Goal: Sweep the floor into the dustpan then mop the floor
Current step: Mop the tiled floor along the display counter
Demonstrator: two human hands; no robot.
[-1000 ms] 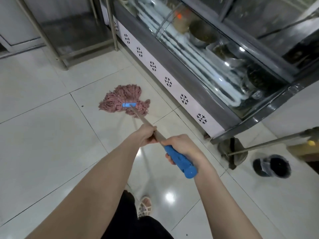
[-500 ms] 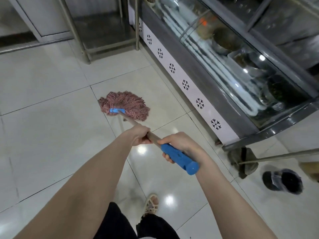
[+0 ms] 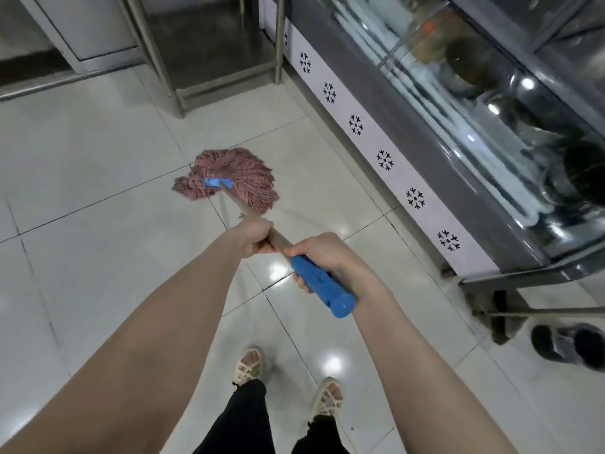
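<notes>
Mopping step in hand. Left hand (image 3: 253,239) wraps mop shaft; right hand (image 3: 324,257) clasps blue grip (image 3: 322,286). Pink string mop head (image 3: 235,178) flat on white tiled floor (image 3: 98,257), near display counter (image 3: 393,142). Next: drag across unwiped tiles.

We note a floor (image 3: 82,290) of large glossy white tiles with dark grout lines; light reflects off it in bright spots (image 3: 332,360). Along the floor's right edge runs a glass-fronted display counter (image 3: 435,103), its base carrying a white strip (image 3: 370,142) of black snowflake marks. Metal bowls (image 3: 471,60) sit blurred behind the glass. At the far edge stands a steel-legged rack (image 3: 163,60), beside a pale cabinet (image 3: 95,24).
</notes>
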